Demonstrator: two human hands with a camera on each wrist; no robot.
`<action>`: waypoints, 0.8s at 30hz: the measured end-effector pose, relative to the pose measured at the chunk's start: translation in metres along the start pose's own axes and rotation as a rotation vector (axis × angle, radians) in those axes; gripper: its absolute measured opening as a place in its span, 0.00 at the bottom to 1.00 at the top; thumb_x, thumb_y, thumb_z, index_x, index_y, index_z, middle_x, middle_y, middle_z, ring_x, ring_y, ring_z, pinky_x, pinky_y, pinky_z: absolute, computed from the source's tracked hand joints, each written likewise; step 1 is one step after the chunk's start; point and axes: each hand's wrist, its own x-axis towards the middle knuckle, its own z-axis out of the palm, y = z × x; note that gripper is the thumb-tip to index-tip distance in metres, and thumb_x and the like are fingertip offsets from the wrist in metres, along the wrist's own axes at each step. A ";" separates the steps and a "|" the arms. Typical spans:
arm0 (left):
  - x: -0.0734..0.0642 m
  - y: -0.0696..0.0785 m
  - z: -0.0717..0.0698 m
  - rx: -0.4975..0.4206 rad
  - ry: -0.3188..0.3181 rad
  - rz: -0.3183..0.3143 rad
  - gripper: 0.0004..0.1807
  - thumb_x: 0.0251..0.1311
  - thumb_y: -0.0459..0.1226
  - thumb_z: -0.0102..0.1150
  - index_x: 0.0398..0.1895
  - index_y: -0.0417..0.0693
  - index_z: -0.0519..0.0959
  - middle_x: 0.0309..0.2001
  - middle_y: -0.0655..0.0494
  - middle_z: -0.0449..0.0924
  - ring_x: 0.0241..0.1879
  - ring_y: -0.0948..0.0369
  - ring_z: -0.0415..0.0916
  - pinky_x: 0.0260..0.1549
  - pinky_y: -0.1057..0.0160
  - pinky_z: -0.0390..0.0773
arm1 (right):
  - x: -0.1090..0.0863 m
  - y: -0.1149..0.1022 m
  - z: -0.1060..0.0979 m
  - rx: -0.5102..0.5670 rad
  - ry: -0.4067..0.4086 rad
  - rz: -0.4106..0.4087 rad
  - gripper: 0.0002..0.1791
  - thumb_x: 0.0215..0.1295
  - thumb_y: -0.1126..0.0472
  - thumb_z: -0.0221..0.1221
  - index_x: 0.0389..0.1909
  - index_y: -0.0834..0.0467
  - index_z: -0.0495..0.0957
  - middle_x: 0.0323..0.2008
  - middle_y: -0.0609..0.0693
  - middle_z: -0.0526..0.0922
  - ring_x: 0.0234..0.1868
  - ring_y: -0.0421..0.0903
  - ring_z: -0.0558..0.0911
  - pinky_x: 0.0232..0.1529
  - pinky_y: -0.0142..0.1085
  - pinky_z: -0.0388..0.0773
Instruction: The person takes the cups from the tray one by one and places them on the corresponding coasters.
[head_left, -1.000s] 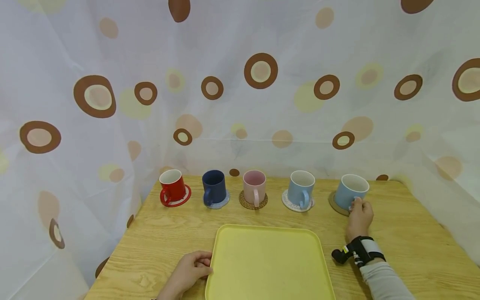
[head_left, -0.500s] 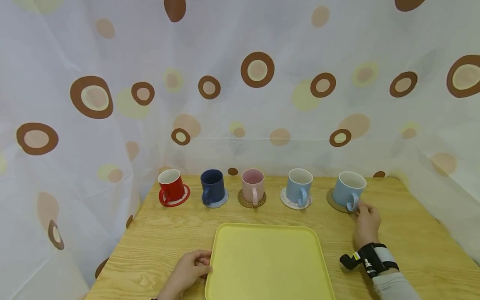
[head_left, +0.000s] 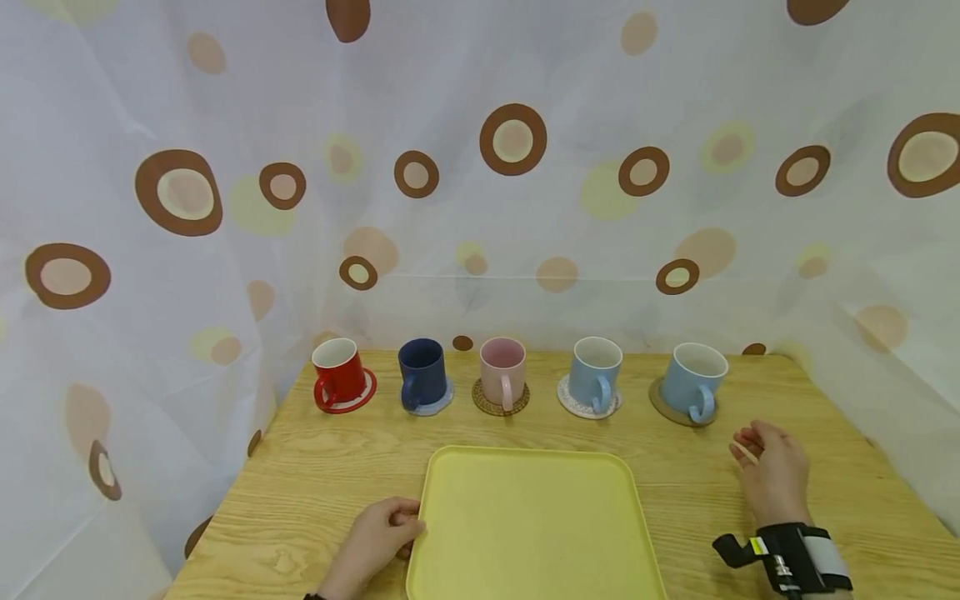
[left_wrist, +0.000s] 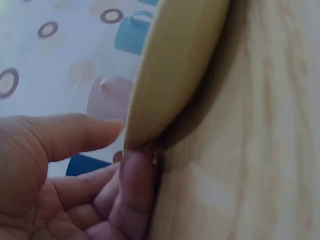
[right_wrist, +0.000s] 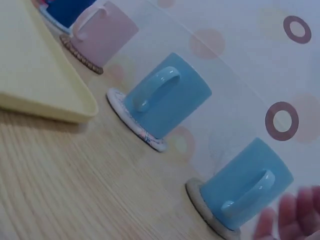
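My left hand (head_left: 372,540) pinches the left rim of a yellow tray (head_left: 534,521), thumb over the edge and curled fingers below, as the left wrist view shows with the tray wall (left_wrist: 172,65) close up. To the right, my right hand (head_left: 776,477) is apart from everything, its fingers (right_wrist: 287,215) loosely bent with nothing in them. Nearest to it stands the rightmost light blue mug (head_left: 692,379), upright on a grey-brown coaster (head_left: 660,406), handle toward the front right. A second light blue mug (head_left: 592,375) stands left of it on a white patterned coaster (head_left: 573,406).
Farther left in the back row are a pink mug (head_left: 498,375) on a woven brown coaster (head_left: 487,404), a dark blue mug (head_left: 427,375) on a pale blue coaster (head_left: 442,402) and a red mug (head_left: 343,375) on a red-rimmed coaster (head_left: 366,392). A patterned curtain (head_left: 450,225) hangs behind the wooden table (head_left: 315,483).
My right hand has let go of the rightmost light blue mug's handle and drawn back toward the lower right. The mug stays on its coaster; my left hand keeps its place at the tray.
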 end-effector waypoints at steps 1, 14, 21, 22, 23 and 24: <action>0.001 0.001 0.002 0.025 0.011 0.001 0.21 0.59 0.34 0.62 0.53 0.30 0.77 0.32 0.52 0.82 0.26 0.63 0.77 0.23 0.64 0.81 | -0.003 -0.001 -0.001 -0.121 -0.071 0.019 0.05 0.70 0.55 0.57 0.36 0.52 0.77 0.30 0.44 0.78 0.36 0.40 0.78 0.37 0.33 0.80; 0.009 0.014 0.011 0.156 0.028 -0.010 0.09 0.59 0.30 0.57 0.42 0.35 0.77 0.19 0.56 0.75 0.14 0.65 0.73 0.14 0.66 0.77 | -0.028 0.021 0.026 -1.183 -0.796 0.257 0.20 0.72 0.49 0.52 0.38 0.66 0.74 0.27 0.52 0.81 0.27 0.44 0.82 0.28 0.39 0.83; 0.018 0.017 0.008 0.174 -0.005 -0.018 0.09 0.57 0.30 0.57 0.41 0.35 0.77 0.21 0.55 0.77 0.14 0.65 0.74 0.14 0.65 0.78 | -0.029 0.033 0.042 -1.229 -0.810 0.202 0.13 0.71 0.58 0.52 0.36 0.66 0.75 0.25 0.53 0.81 0.24 0.43 0.81 0.26 0.36 0.82; 0.018 0.018 0.008 0.178 -0.007 -0.022 0.09 0.57 0.30 0.57 0.41 0.35 0.77 0.21 0.55 0.77 0.13 0.65 0.74 0.14 0.65 0.78 | -0.029 0.034 0.043 -1.238 -0.804 0.192 0.12 0.71 0.59 0.52 0.36 0.66 0.75 0.25 0.53 0.81 0.24 0.43 0.80 0.25 0.36 0.81; 0.019 0.019 0.008 0.181 -0.009 -0.028 0.09 0.57 0.30 0.57 0.41 0.36 0.77 0.20 0.55 0.77 0.13 0.65 0.74 0.14 0.65 0.78 | -0.029 0.035 0.045 -1.245 -0.794 0.187 0.11 0.71 0.60 0.52 0.36 0.66 0.75 0.24 0.53 0.81 0.24 0.43 0.80 0.25 0.36 0.81; 0.019 0.020 0.008 0.184 -0.010 -0.034 0.09 0.57 0.30 0.57 0.40 0.36 0.77 0.20 0.55 0.77 0.13 0.65 0.73 0.14 0.65 0.78 | -0.029 0.036 0.046 -1.255 -0.786 0.180 0.11 0.71 0.61 0.51 0.36 0.66 0.75 0.24 0.53 0.81 0.23 0.43 0.80 0.25 0.35 0.81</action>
